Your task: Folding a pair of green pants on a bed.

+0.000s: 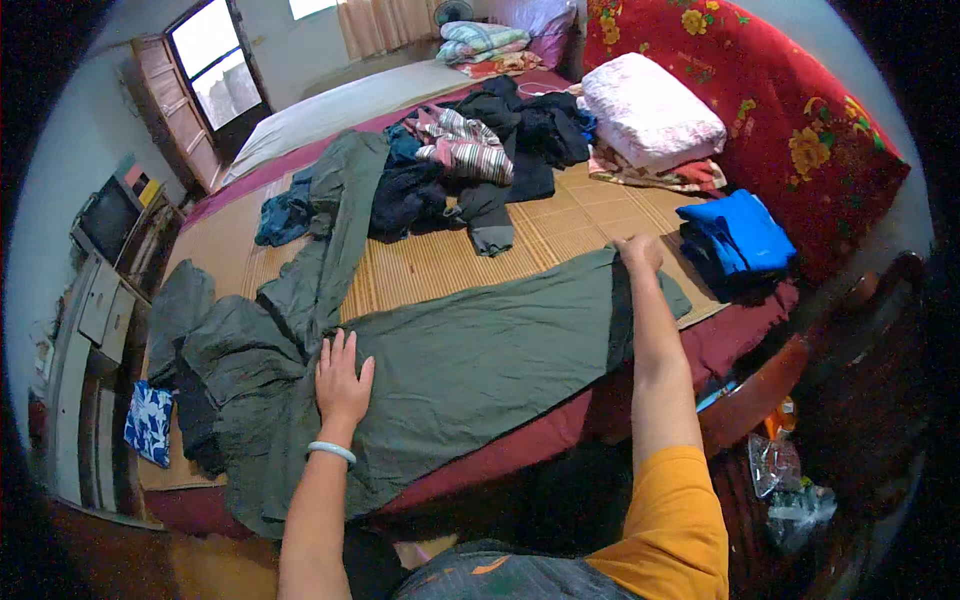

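Note:
A large dark green garment (480, 360) lies spread over the bamboo mat (420, 270) and hangs past the near edge of the bed. My left hand (345, 379), with a pale bangle at the wrist, rests flat on it with fingers apart. At the right, my right hand (639, 253) is closed on the garment's upper edge beside a black band. A long green part of cloth (349, 217) stretches away from me, and bunched green folds (240, 360) lie left of my left hand.
Rumpled dark and striped clothes (465, 150) lie beyond. Folded blue clothing (739, 232) sits at the right, below a folded pink-white quilt (649, 112). Folded blue-and-white patterned cloth (148, 424) is at the left. A wooden chair (757, 397) stands right of the bed.

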The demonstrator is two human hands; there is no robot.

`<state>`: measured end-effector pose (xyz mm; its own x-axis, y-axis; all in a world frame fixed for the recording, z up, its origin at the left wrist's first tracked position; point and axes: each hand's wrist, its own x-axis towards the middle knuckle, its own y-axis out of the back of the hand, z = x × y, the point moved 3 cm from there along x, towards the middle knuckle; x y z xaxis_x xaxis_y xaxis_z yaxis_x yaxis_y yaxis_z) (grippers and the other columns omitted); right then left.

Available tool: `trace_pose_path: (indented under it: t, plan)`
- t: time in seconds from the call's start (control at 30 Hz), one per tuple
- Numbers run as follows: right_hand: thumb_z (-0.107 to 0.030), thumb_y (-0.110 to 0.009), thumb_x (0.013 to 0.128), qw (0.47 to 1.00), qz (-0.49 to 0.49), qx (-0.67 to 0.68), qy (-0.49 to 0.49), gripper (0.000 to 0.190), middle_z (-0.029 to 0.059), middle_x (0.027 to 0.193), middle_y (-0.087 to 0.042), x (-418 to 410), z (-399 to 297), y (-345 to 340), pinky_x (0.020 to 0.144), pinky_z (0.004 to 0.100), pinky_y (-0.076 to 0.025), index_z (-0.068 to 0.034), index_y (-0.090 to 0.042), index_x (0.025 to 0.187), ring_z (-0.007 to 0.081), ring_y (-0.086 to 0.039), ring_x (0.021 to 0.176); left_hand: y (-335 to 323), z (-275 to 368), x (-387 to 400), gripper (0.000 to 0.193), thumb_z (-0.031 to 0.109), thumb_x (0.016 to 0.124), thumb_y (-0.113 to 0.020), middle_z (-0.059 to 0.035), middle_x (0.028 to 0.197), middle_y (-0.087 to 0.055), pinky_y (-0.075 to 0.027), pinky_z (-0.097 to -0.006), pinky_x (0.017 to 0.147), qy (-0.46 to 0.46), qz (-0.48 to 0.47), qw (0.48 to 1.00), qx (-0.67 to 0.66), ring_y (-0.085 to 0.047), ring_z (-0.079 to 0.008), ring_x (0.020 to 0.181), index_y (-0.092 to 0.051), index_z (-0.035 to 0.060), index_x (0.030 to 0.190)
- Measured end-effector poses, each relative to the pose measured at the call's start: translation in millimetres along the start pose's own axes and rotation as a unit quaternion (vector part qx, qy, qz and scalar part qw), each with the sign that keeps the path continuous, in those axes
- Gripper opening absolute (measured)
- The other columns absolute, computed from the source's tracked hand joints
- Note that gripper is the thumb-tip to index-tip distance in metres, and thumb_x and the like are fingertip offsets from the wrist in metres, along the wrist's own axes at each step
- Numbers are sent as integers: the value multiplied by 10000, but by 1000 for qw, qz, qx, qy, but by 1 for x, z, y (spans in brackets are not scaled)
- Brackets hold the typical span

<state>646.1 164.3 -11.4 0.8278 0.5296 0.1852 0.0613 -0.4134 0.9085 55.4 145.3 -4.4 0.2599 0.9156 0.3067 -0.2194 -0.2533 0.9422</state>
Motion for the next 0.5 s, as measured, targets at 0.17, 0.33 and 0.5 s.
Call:
trace_pose_path:
  t: [0.17,0.33,0.5]
  plan:
    - [-441,-752,737,997,36,74,0,352,111,928,-725,22,16,-9,789,442,-529,-134,-741,909,319,-685,909,-1,5,2,561,353,939,-545,-107,1525,-369,-303,-466,1115,-9,2,1000,-3,-323,-361,1401,-428,123,1437]
    - [-366,-736,776,970,165,175,-31,244,110,854,-710,10,15,-4,729,447,-522,-135,-727,856,314,-677,785,-3,2,3,558,346,944,-542,-99,1529,-366,-300,-467,1116,-19,-1,1000,4,-325,-356,1401,-422,127,1443]
    - [-374,-717,798,964,140,220,-50,263,122,878,-715,8,16,-3,742,444,-522,-130,-726,898,305,-685,827,-6,3,3,554,343,947,-540,-94,1532,-362,-294,-470,1118,-21,4,1000,-2,-319,-356,1403,-423,126,1443]
